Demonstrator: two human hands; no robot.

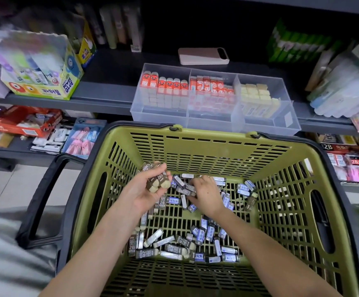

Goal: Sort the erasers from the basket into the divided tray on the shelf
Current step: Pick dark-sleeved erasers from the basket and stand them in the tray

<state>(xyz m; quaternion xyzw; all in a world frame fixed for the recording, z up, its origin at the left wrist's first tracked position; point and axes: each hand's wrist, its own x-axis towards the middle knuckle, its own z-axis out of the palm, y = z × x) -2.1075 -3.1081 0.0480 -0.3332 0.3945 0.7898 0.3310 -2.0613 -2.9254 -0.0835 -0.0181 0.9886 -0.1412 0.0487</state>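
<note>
Erasers (pixel 185 190) lie loose on the basket (pixel 195 144) floor, directly under right hand (pixel 204 194), fingers curled down among them, grasp unclear. Left hand (pixel 147 189) clutches a brown-sleeved bundle (pixel 158 180), long axes pointing away.

Olive-green basket (pixel 195 144), slotted grid walls, black rim and black handle (pixel 43 198). Loose erasers (pixel 174 247) inside: cream bodies in dark brown sleeves with white "2B" print, others in blue-and-white sleeves. Brown-sleeved, cream-tipped bundle (pixel 158 181) in left hand (pixel 146 189). Clear divided tray (pixel 215 123): left compartment orange-red sleeves with small faces over white; middle red-and-white patterned sleeves; right pale yellow blocks. Dark grey shelf (pixel 101 99). Yellow-green glue box (pixel 43 67) with cartoon eyes. Pale pink phone (pixel 203 56) with black corner.
</note>
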